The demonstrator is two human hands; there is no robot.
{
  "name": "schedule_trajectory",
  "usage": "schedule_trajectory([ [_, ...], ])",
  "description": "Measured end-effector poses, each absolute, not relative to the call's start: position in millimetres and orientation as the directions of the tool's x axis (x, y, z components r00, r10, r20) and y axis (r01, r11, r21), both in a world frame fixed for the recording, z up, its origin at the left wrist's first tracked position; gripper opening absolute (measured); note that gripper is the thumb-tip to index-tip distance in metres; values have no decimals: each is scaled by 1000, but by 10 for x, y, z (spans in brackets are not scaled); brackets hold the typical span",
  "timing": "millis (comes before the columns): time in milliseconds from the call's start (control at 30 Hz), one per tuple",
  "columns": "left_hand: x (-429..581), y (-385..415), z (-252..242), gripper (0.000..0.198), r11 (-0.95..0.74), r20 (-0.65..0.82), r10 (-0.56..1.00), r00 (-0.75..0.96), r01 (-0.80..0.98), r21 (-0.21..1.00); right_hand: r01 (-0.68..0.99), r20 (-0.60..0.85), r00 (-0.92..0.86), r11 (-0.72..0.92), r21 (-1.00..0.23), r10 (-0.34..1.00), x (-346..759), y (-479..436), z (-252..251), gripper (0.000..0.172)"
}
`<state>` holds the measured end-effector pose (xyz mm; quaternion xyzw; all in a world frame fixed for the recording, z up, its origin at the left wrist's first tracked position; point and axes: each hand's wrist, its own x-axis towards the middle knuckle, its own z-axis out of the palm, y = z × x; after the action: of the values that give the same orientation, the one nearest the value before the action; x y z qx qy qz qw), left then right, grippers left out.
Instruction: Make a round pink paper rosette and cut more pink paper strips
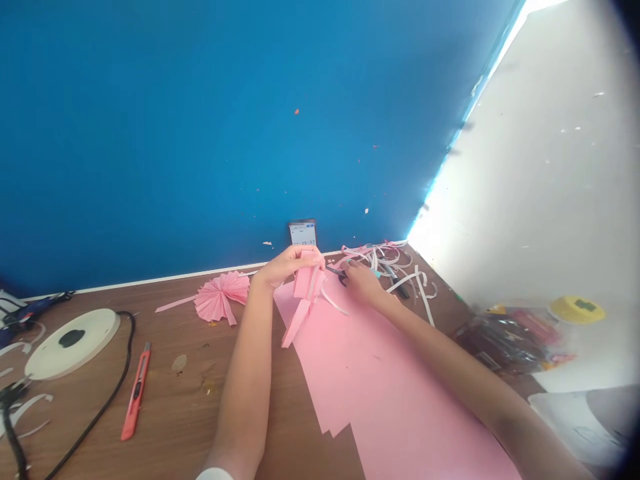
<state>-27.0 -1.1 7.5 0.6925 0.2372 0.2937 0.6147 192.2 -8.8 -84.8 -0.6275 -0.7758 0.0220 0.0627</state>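
My left hand (pixel 291 263) is closed on a folded pink paper piece (pixel 306 283), held upright with one strip-like end slanting down to the left. Just to its right, my right hand (pixel 361 280) is closed around a small pair of scissors (pixel 336 271), whose blades point toward the folded paper. A thin white curl of paper (pixel 334 298) hangs below the blades. Under both hands lies a large pink paper sheet (pixel 380 393) with a stepped cut edge. A pleated pink paper fan (pixel 221 297) rests left of my left wrist.
A phone (pixel 303 233) leans on the blue wall. Paper strips (pixel 385 257) and a dark marker (pixel 400 288) lie at the back right. A red box cutter (pixel 136 393), a round white disc (pixel 73 343) and a black cable (pixel 113 393) are on the left. Plastic packaging (pixel 515 340) sits right.
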Motion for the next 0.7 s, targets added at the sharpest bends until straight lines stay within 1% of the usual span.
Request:
schedule_trajectory([
  [100, -238, -10, 80, 23, -154, 198, 703, 683, -126, 980, 977, 75, -196, 201, -66, 978, 1865, -114, -898, 30],
  [200, -207, -17, 99, 23, -201, 329, 739, 588, -275, 940, 985, 82, -165, 168, -35, 983, 1819, -169, -878, 34],
  [267, -191, -20, 113, 23, -201, 359, 766, 533, -333, 921, 993, 98, -111, 115, -37, 989, 1814, -190, -852, 39],
  [300, -184, -20, 120, 22, -198, 359, 782, 510, -343, 918, 993, 104, -92, 99, -62, 990, 1821, -190, -840, 41],
  [333, -179, -18, 125, 22, -198, 358, 799, 483, -350, 915, 990, 108, -83, 95, -107, 991, 1832, -184, -831, 43],
  [400, -172, -11, 135, 20, -207, 366, 835, 410, -382, 901, 962, 111, -99, 124, -243, 989, 1860, -156, -818, 47],
  [467, -171, -2, 143, 18, -219, 381, 863, 331, -435, 874, 887, 113, -125, 162, -433, 986, 1878, -123, -806, 51],
  [500, -173, 1, 147, 17, -220, 383, 872, 304, -456, 862, 822, 99, -124, 158, -548, 987, 1880, -109, -798, 53],
  [533, -175, 3, 150, 17, -218, 383, 878, 288, -470, 855, 729, 64, -116, 129, -673, 991, 1877, -99, -787, 54],
  [600, -180, 4, 155, 17, -217, 381, 882, 276, -482, 849, 459, -51, -105, 3, -889, 993, 1862, -91, -760, 56],
  [633, -182, 4, 157, 17, -216, 380, 883, 276, -480, 850, 308, -111, -112, -72, -949, 988, 1853, -91, -744, 57],
  [667, -183, 4, 157, 16, -216, 377, 883, 279, -472, 855, 176, -154, -122, -132, -976, 981, 1846, -93, -728, 57],
  [700, -183, 5, 158, 17, -215, 370, 885, 284, -456, 864, 77, -173, -128, -164, -983, 977, 1842, -95, -712, 58],
])
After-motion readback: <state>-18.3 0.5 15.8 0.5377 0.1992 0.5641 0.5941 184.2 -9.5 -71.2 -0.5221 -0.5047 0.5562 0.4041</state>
